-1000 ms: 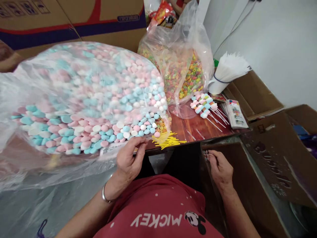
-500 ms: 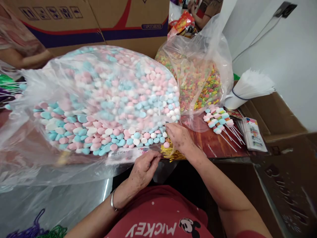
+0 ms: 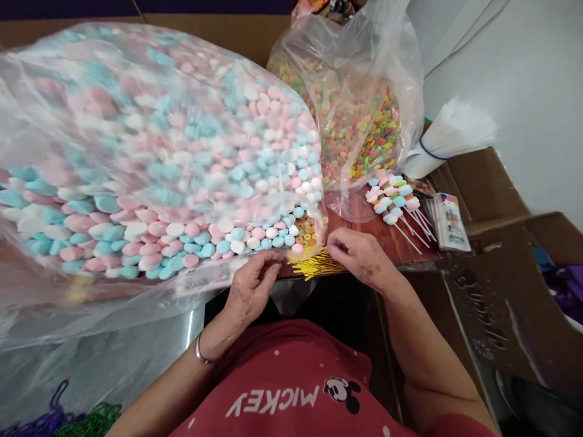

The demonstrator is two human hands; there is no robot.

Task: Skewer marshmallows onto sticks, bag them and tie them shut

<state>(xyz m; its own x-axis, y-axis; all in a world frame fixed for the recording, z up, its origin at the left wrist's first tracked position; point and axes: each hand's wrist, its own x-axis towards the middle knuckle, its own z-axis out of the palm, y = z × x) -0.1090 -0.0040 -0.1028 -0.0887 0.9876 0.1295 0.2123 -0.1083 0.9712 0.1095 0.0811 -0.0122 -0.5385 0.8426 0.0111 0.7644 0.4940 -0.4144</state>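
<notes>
My left hand (image 3: 252, 284) is at the front edge of the table, thumb and fingers pressed together; whatever is between them is too small to make out. Gold twist ties (image 3: 315, 266) lie between my hands. My right hand (image 3: 364, 258) is curled in a pinch at their right end, its fingertips partly hidden. Just behind the ties is a small pile of ring-shaped candies (image 3: 308, 230) under thin plastic. Pink, blue and white marshmallows (image 3: 150, 233) spill forward in a large clear plastic bag (image 3: 68, 54) on the left.
A clear bag of colourful ring candies (image 3: 359, 115) stands behind. To the right are finished-looking candy skewers (image 3: 394, 197), a stack of small printed packets (image 3: 449, 221) and a banded bundle of white sticks (image 3: 455, 133). Cardboard boxes (image 3: 492, 303) flank the wooden table (image 3: 339, 212).
My right hand has moved off the ring candies, back and right to the twist ties' end. My left hand stays near the table edge. The camera view has tilted down.
</notes>
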